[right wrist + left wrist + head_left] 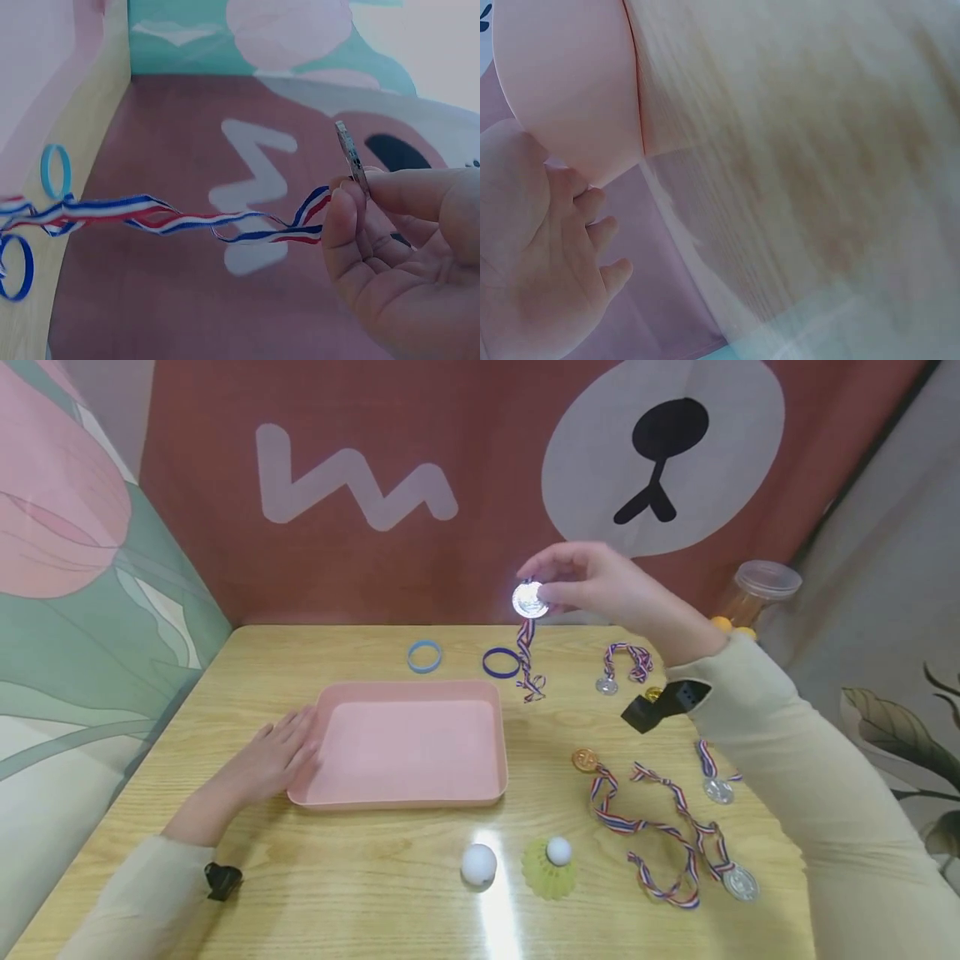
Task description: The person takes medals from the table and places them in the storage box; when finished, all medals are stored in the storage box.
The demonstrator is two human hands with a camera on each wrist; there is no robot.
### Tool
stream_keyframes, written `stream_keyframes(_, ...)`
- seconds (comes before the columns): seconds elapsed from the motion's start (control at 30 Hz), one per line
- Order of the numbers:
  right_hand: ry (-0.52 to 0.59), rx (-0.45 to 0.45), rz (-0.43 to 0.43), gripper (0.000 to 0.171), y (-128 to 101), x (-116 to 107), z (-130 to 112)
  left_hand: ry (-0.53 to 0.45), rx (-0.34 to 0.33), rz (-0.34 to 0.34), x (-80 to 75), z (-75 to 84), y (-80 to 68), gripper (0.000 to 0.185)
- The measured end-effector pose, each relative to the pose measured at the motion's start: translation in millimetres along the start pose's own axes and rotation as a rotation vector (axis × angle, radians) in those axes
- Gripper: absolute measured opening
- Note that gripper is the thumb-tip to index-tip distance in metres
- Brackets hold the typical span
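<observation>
The round silver medal (529, 600) on its red, white and blue striped ribbon (528, 662) hangs in the air beyond the far right corner of the shallow pink plastic tray (408, 797), where we pinch its disc by the rim between the thumb and curled fingers of our right hand (600, 587). The ribbon trails down, its end touching the wooden table (375, 893) just past the tray. We judge the disc small, hard and light, likely slick on its faces, so the rim is the sure place to grip; the soft ribbon will swing and can snag. Our left hand (273, 758) lies flat with straight fingers against the tray's left wall, holding nothing.
</observation>
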State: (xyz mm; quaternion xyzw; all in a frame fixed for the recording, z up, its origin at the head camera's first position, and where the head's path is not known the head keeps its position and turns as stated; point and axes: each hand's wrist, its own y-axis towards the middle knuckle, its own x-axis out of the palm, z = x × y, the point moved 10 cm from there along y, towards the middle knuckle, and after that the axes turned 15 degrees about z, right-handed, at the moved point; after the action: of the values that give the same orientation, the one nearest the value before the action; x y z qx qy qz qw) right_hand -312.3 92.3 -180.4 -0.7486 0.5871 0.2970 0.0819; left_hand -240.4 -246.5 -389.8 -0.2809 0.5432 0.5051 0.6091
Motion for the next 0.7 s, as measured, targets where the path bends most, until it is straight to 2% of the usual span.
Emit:
stream_keyframes(0.23, 0.03, -0.015, -0.079, 0.026, 7.7, 37.6, -18.2, 0.001, 0.003, -0.002, 1.1, 1.4, 1.0, 0.06)
stream_keyframes(0.47, 0.048, -0.057, -0.156, 0.021, 16.9, 84.3, -34.3, 0.01, -0.016, -0.019, 0.3, 1.3, -0.2, 0.06)
stream_keyframes(0.7, 0.098, -0.011, -0.219, 0.021, 24.7, 133.7, -36.5, 0.014, -0.018, -0.018, -0.2, -1.0, -0.6, 0.056)
